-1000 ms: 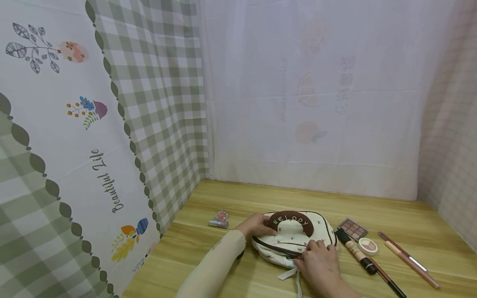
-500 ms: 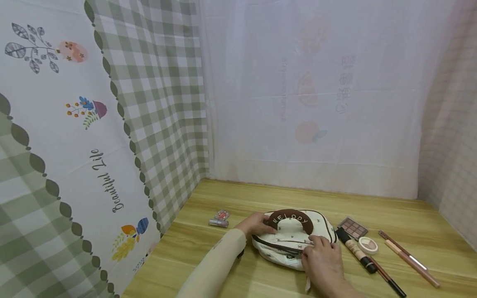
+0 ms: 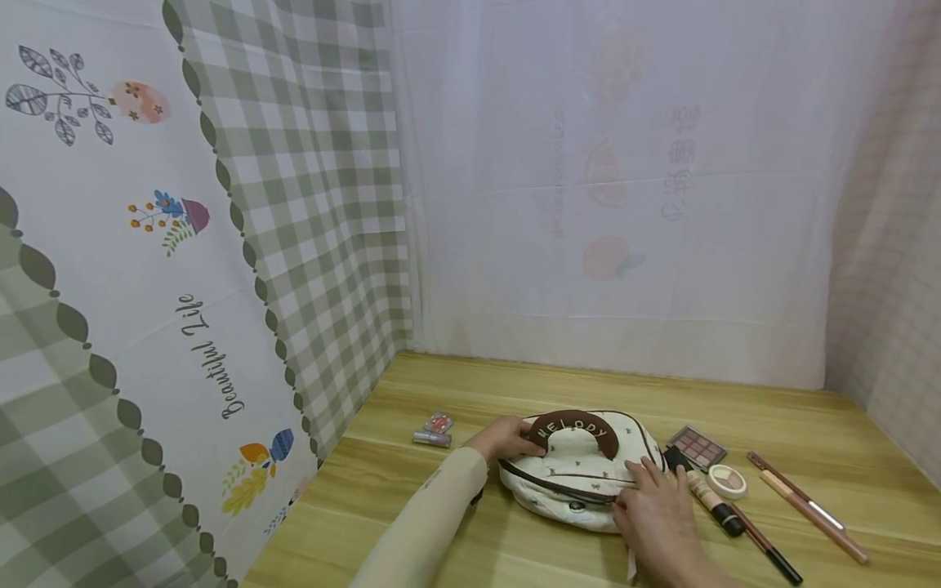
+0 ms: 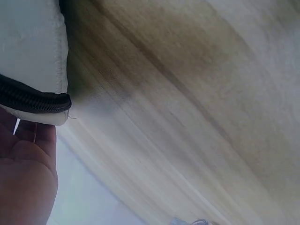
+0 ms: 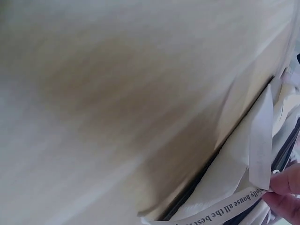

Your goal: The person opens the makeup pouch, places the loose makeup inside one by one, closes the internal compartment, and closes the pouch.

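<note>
A cream makeup bag (image 3: 547,467) with small bow prints sits on the table, its brown arched handle (image 3: 573,420) reading "MELODY". My left hand (image 3: 506,438) holds the bag's upper left side by the handle's end; in the left wrist view its fingers (image 4: 44,136) reach behind the bag below the dark zipper (image 4: 35,99). At the front right corner is my right hand (image 3: 657,508). In the right wrist view its thumb and finger (image 5: 286,187) pinch the zipper pull, from which a printed white ribbon (image 5: 220,209) hangs. The bag's inside is hidden.
Right of the bag lie an eyeshadow palette (image 3: 697,447), a round compact (image 3: 727,481), a foundation tube (image 3: 703,492) and several slim pencils or brushes (image 3: 809,510). At left are a lip tube (image 3: 431,438) and a small clear-red case (image 3: 439,421). Fabric curtains (image 3: 617,327) surround the table.
My right hand has slid rightward along the bag's front zipper to the right corner, its ribbon moving along with it. My left hand stays on the bag's left side.
</note>
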Tool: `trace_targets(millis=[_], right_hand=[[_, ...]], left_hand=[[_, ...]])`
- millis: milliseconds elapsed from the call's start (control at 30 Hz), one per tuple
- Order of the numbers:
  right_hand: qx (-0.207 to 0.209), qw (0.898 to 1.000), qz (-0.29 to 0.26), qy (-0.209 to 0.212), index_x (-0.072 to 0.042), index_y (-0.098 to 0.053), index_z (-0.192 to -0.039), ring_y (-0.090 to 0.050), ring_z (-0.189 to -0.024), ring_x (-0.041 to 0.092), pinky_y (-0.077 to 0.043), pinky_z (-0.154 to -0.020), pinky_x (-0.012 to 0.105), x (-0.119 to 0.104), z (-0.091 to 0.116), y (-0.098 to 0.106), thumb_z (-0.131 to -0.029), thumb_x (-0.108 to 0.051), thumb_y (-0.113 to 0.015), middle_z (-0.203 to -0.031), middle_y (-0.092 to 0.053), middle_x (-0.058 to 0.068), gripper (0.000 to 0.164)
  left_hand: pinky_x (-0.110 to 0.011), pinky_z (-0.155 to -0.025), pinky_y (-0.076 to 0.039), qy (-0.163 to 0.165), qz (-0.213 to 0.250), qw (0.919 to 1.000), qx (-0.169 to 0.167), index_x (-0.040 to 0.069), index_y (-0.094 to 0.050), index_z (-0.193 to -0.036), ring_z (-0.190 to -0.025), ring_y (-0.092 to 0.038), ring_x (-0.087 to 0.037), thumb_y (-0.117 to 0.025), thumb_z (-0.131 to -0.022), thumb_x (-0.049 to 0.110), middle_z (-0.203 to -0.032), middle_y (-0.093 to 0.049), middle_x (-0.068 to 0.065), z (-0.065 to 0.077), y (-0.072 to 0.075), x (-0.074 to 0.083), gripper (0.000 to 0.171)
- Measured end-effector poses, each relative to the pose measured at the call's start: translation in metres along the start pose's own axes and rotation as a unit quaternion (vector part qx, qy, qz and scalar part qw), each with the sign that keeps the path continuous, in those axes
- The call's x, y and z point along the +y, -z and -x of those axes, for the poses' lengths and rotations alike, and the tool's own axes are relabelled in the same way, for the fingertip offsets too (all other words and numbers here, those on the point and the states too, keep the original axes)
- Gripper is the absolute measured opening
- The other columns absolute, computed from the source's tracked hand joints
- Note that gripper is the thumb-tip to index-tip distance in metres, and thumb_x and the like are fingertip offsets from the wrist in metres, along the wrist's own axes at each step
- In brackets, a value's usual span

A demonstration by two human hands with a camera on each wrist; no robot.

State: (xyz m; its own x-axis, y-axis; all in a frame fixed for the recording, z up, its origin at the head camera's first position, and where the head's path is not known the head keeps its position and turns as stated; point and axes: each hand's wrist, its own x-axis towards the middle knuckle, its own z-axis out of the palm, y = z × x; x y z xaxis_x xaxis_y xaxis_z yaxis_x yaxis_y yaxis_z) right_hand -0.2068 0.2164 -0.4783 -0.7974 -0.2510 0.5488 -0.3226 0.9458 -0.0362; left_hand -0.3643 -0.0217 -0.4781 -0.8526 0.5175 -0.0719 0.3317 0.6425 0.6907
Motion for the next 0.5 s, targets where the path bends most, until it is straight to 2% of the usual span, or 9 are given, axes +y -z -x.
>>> trace_targets(millis=[167,333,500], right_hand=[[-0.021,1.0,-0.007,-0.01,-0.022,-0.066,-0.062,-0.053,-0.118,0.047,-0.019,-0.1,0.077,0.015,0.003,0.008,-0.072,-0.018,-0.081,-0.119,-0.065,0.021,0.019],[-0.043,0.999,-0.013,-0.015,-0.024,-0.066,-0.063,-0.052,-0.119,0.047,-0.012,-0.103,0.076,0.026,0.005,0.013,-0.074,-0.016,-0.081,-0.119,-0.065,0.023,0.021],[-0.052,0.998,-0.013,-0.01,-0.026,-0.067,-0.063,-0.052,-0.12,0.047,-0.014,-0.102,0.076,0.031,0.004,0.014,-0.074,-0.017,-0.083,-0.12,-0.065,0.022,0.021]], left_hand=[[-0.021,-0.068,-0.043,0.0,-0.009,1.0,0.005,0.015,-0.078,-0.094,-0.072,-0.051,-0.007,-0.081,-0.085,0.025,-0.082,-0.067,0.008,-0.001,0.0,0.0,0.014],[-0.02,-0.07,-0.044,-0.009,-0.017,0.9997,0.011,0.015,-0.078,-0.094,-0.073,-0.052,-0.006,-0.083,-0.083,0.024,-0.083,-0.069,0.009,-0.001,-0.002,-0.001,0.015],[-0.019,-0.076,-0.046,-0.027,-0.019,0.9989,0.033,0.012,-0.078,-0.091,-0.075,-0.054,-0.004,-0.087,-0.078,0.018,-0.082,-0.071,0.008,-0.001,-0.005,-0.002,0.016]])
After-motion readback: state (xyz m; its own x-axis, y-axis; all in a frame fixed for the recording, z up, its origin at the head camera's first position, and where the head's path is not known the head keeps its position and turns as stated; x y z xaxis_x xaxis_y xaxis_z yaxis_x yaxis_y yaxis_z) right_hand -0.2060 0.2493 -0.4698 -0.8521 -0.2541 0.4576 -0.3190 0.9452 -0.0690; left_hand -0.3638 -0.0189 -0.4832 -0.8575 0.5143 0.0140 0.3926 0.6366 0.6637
